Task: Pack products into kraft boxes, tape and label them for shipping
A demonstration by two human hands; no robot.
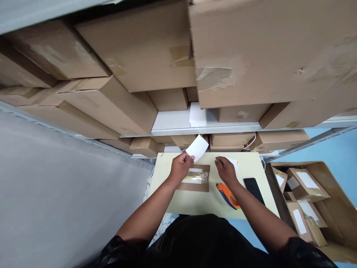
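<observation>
My left hand pinches a white paper label between thumb and fingers, raised over the table's far part. Below it lies a small flat cardboard box with clear tape and white paper on its top. My right hand is to the right of the box, fingers bent together; whatever may be between them is hidden. Partly behind this hand shows another white paper label with a yellow mark. An orange and blue tape dispenser lies under my right wrist, and a black phone is beside the forearm.
The pale table stands against a metal shelf stacked with cardboard boxes. One large box juts out overhead. At right, an open carton holds several small labelled parcels. A grey wall borders the left.
</observation>
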